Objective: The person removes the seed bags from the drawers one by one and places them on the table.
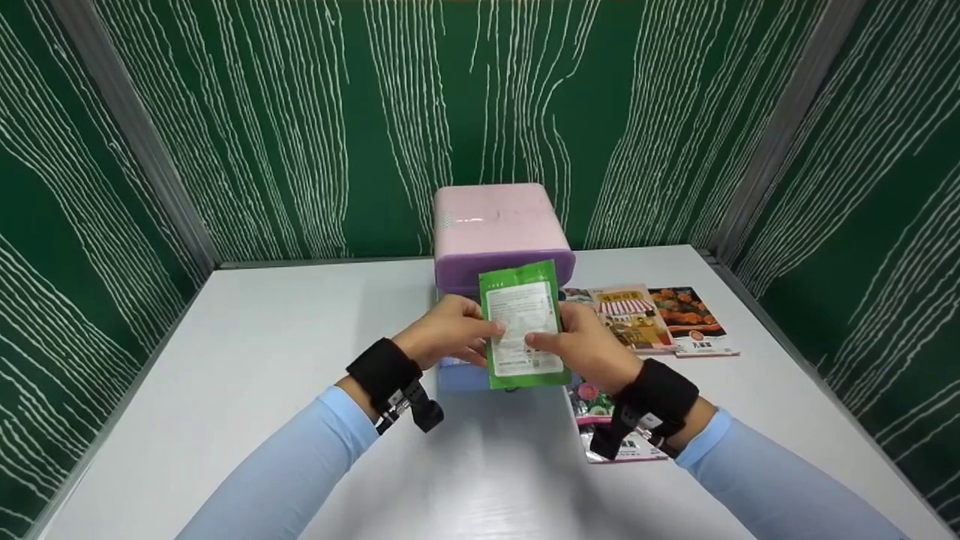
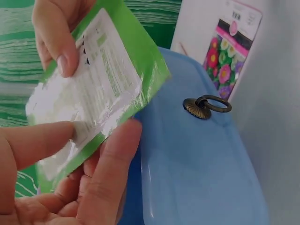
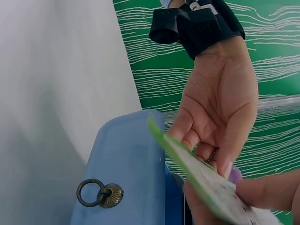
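Note:
A green seed packet (image 1: 525, 322) with a white printed label is held up by both hands, its text side toward me. My left hand (image 1: 448, 330) pinches its left edge, thumb on the label. My right hand (image 1: 592, 341) grips the right edge, its thumb also on the label. Behind and below the packet stands a small cabinet (image 1: 499, 221) with a pink top and purple rim. Its light blue drawer (image 1: 465, 380) sticks out toward me; the drawer front (image 2: 197, 159) bears a bronze ring pull (image 2: 213, 104). The packet and hands hide most of the drawer's inside.
Right of the cabinet lie a packet with a striped awning (image 1: 632, 315) and one with orange flowers (image 1: 690, 319). Nearer, packets with pink flowers (image 1: 589, 394) lie partly under my right wrist. A white table (image 1: 300, 315) meets green walls (image 1: 390, 112) on three sides.

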Action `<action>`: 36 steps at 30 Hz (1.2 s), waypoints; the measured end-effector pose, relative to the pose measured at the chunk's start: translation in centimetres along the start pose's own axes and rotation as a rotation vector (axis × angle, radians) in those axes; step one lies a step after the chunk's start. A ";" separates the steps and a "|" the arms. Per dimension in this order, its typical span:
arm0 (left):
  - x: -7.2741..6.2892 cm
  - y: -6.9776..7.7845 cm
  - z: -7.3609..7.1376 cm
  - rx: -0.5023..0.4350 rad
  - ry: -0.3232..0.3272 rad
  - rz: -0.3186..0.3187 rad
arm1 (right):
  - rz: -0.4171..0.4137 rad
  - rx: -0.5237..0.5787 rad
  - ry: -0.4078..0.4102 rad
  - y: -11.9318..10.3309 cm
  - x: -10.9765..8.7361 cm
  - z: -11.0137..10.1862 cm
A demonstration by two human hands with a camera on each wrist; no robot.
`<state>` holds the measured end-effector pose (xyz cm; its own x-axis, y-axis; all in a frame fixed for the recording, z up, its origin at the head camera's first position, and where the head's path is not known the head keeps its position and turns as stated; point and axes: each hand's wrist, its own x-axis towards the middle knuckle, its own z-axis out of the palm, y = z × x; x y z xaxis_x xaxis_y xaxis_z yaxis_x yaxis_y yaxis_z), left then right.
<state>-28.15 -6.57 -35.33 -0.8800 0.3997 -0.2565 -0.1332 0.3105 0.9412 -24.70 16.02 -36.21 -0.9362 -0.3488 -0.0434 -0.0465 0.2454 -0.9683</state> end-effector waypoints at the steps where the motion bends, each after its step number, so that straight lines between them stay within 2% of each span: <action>1: 0.0 0.0 0.0 0.003 0.005 0.022 | -0.024 -0.002 0.016 0.0 0.0 0.0; 7: 0.3 -0.2 -0.3 -0.065 0.084 0.110 | -0.216 -0.086 0.111 -0.1 0.0 -0.1; 10: 0.4 -0.2 -0.4 -0.116 0.151 0.143 | -0.281 -0.142 0.154 -0.3 -0.3 0.0; 13: 0.3 0.0 -0.4 -0.176 0.173 0.183 | -0.325 -0.216 0.207 -0.4 -0.6 0.2; 18: 0.0 0.1 -0.4 -0.252 0.068 0.281 | -0.459 -0.472 0.344 0.3 -0.5 0.4; 22: -0.3 0.2 -0.4 -0.244 0.001 0.297 | -0.559 -0.707 0.409 1.1 -0.3 0.5; 25: -0.3 0.2 -0.4 -0.216 -0.030 0.283 | -0.623 -0.827 0.420 1.6 -0.2 0.6; 29: -0.4 0.1 -0.3 -0.212 -0.071 0.260 | -0.696 -0.924 0.417 2.3 -0.1 0.7; 36: -0.2 0.0 -0.3 -0.281 -0.083 0.245 | -0.699 -1.020 0.351 2.8 -0.1 1.2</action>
<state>-28.14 -6.93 -35.21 -0.8629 0.5049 -0.0228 -0.0536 -0.0466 0.9975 -24.28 15.68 -39.25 -0.6390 -0.4655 0.6124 -0.6607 0.7398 -0.1271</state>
